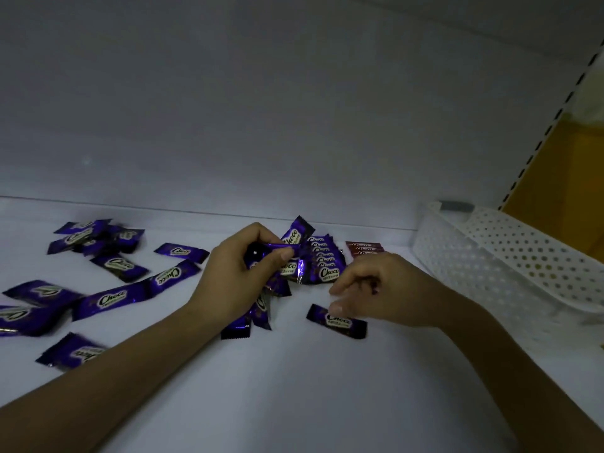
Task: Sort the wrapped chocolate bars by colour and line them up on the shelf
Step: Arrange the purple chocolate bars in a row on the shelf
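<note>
Several purple bars point(295, 238) sat gripped in our left hand point(228, 273); light, slippery foil, we judged, best pinched at crimped ends. Our right hand point(379, 289) hovered loosely spread.

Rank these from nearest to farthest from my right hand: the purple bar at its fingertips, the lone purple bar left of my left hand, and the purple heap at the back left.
1. Purple bar, at the right hand's fingertips, front centre.
2. Lone purple bar, just left of the left hand, which grips a purple bundle.
3. Purple heap, far back left.
</note>
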